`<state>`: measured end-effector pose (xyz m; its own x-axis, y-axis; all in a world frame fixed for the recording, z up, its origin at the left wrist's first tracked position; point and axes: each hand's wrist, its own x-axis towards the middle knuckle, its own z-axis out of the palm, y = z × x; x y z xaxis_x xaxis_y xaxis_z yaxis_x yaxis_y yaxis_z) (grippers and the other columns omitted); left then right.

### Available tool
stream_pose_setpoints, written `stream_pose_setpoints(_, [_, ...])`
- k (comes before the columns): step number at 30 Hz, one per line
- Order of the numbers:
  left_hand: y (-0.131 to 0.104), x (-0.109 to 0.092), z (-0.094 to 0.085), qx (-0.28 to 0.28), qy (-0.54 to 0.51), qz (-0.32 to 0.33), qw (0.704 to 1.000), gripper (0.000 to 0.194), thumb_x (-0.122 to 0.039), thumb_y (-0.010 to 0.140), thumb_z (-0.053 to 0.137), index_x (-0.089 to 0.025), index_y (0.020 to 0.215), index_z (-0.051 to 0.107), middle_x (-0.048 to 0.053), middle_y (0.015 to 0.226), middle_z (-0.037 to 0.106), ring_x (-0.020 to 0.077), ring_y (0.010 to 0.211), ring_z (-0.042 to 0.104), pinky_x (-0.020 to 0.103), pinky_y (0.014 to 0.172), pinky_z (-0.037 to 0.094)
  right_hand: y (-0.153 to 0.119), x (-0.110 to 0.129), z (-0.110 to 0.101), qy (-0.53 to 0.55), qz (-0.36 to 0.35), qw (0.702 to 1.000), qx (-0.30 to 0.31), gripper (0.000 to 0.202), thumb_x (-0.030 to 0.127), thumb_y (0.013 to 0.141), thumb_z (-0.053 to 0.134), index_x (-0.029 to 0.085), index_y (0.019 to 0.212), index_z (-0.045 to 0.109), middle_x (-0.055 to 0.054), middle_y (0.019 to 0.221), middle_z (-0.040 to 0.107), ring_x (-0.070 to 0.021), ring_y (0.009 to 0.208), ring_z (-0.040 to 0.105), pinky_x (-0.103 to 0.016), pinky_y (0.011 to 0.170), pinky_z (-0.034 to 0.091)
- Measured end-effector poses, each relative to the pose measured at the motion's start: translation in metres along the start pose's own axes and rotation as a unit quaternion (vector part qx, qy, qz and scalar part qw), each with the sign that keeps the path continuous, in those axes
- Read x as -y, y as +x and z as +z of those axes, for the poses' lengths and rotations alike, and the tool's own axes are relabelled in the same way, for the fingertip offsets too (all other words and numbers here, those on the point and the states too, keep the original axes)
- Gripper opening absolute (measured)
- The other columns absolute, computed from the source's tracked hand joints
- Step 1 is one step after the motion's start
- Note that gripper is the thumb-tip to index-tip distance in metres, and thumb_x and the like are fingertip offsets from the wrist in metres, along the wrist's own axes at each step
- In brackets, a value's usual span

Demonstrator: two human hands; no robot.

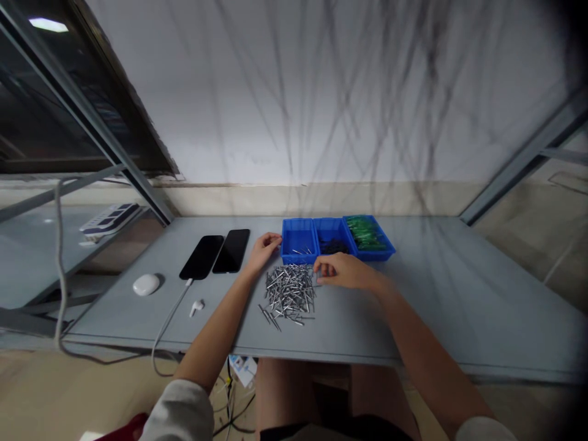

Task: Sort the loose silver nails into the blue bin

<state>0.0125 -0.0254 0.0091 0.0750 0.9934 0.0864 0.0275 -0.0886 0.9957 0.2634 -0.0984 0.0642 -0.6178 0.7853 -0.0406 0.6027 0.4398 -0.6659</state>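
A pile of thin silvery metal pins [290,290] lies on the grey table, just in front of three joined blue bins. The left bin [298,236] holds a few pins, the middle bin [329,228] some dark pieces, and the right bin green items [365,233]. My left hand [266,246] is beside the left bin's left wall, fingers pinched together; what they hold is too small to make out. My right hand [337,270] is at the pile's right edge, in front of the middle bin, its fingers curled around a thin metal pin.
Two dark phones [201,257] [231,251] lie left of my left hand, one with a white cable [171,315]. A white round case [146,284] and an earbud [197,306] are nearer the table's left front. A power strip [111,219] sits further left. Metal frame posts flank the table.
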Motion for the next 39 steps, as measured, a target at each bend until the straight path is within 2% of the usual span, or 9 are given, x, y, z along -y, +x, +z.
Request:
stream_pose_setpoints(6, [0.001,0.002,-0.001,0.006,0.001,0.003,1.000,0.039,-0.048,0.063,0.074,-0.016,0.082,0.065,0.001,0.072,0.062,0.0117,0.063,0.053,0.026,0.064,0.041,0.006,0.011,0.000,0.231,-0.029,0.965,-0.123,0.027,0.036,0.074,0.070,0.018,0.093,0.062,-0.001,0.074,0.060,-0.0103,0.061,0.052,-0.023,0.053,0.040])
stream_pose_setpoints(13, [0.001,0.001,0.000,0.000,0.004,-0.005,1.000,0.040,-0.049,0.062,0.074,-0.016,0.083,0.065,0.002,0.071,0.062,0.0126,0.063,0.054,0.027,0.064,0.042,0.016,0.010,0.016,0.546,-0.057,0.829,-0.102,0.039,0.048,0.069,0.074,0.021,0.093,0.059,0.006,0.061,0.053,-0.0053,0.043,0.042,-0.019,0.040,0.034])
stream_pose_setpoints(16, [0.000,0.001,0.000,0.000,0.002,-0.002,1.000,0.040,-0.049,0.062,0.074,-0.016,0.082,0.065,0.002,0.071,0.062,0.0128,0.064,0.054,0.027,0.065,0.042,0.017,0.010,0.020,0.591,-0.059,0.798,-0.102,0.041,0.047,0.067,0.076,0.021,0.094,0.060,0.007,0.057,0.050,-0.0050,0.042,0.041,-0.018,0.039,0.034])
stream_pose_setpoints(19, [0.001,0.001,0.000,0.003,0.005,0.000,1.000,0.039,-0.049,0.063,0.073,-0.016,0.082,0.065,0.002,0.072,0.062,0.0126,0.064,0.054,0.027,0.065,0.042,0.017,0.009,0.019,0.598,-0.053,0.791,-0.120,0.040,0.045,0.067,0.076,0.022,0.095,0.061,0.007,0.058,0.050,-0.0050,0.043,0.040,-0.018,0.039,0.034])
stream_pose_setpoints(22, [0.002,0.002,-0.001,0.005,0.010,0.004,1.000,0.038,-0.048,0.064,0.073,-0.016,0.082,0.065,0.002,0.072,0.062,0.0122,0.064,0.053,0.026,0.065,0.042,0.018,0.007,0.016,0.576,-0.046,0.803,-0.146,0.041,0.046,0.067,0.075,0.022,0.096,0.061,0.007,0.058,0.050,-0.0051,0.042,0.039,-0.019,0.039,0.033])
stream_pose_setpoints(25, [0.003,0.003,-0.001,0.006,0.008,0.004,1.000,0.038,-0.048,0.064,0.073,-0.016,0.082,0.064,0.001,0.072,0.061,0.0118,0.063,0.052,0.026,0.064,0.042,0.020,0.004,0.014,0.503,-0.036,0.845,-0.179,0.042,0.048,0.067,0.074,0.021,0.097,0.061,0.006,0.058,0.054,-0.0058,0.040,0.040,-0.020,0.039,0.032])
stream_pose_setpoints(30, [0.003,0.004,0.000,0.009,0.002,0.002,1.000,0.038,-0.048,0.063,0.073,-0.017,0.082,0.064,0.001,0.072,0.062,0.0121,0.063,0.053,0.026,0.064,0.042,0.019,0.004,0.014,0.230,-0.024,0.925,-0.302,0.033,0.041,0.073,0.069,0.018,0.097,0.066,0.003,0.060,0.057,-0.0079,0.046,0.041,-0.022,0.045,0.031])
stream_pose_setpoints(34, [0.002,0.004,0.000,0.009,0.005,0.008,1.000,0.037,-0.048,0.064,0.073,-0.017,0.082,0.064,0.001,0.070,0.061,0.0128,0.063,0.054,0.027,0.064,0.043,0.017,0.005,0.018,0.004,0.010,0.926,-0.378,0.023,0.036,0.079,0.065,0.021,0.096,0.069,0.003,0.060,0.057,-0.0097,0.050,0.044,-0.023,0.053,0.034])
stream_pose_setpoints(39, [0.002,0.003,-0.001,0.012,0.011,0.009,1.000,0.037,-0.048,0.065,0.072,-0.017,0.082,0.064,0.001,0.070,0.061,0.0130,0.064,0.054,0.027,0.064,0.043,0.017,0.005,0.024,-0.131,0.063,0.915,-0.377,0.021,0.039,0.083,0.060,0.021,0.087,0.070,0.001,0.063,0.061,-0.0133,0.059,0.055,-0.024,0.056,0.033])
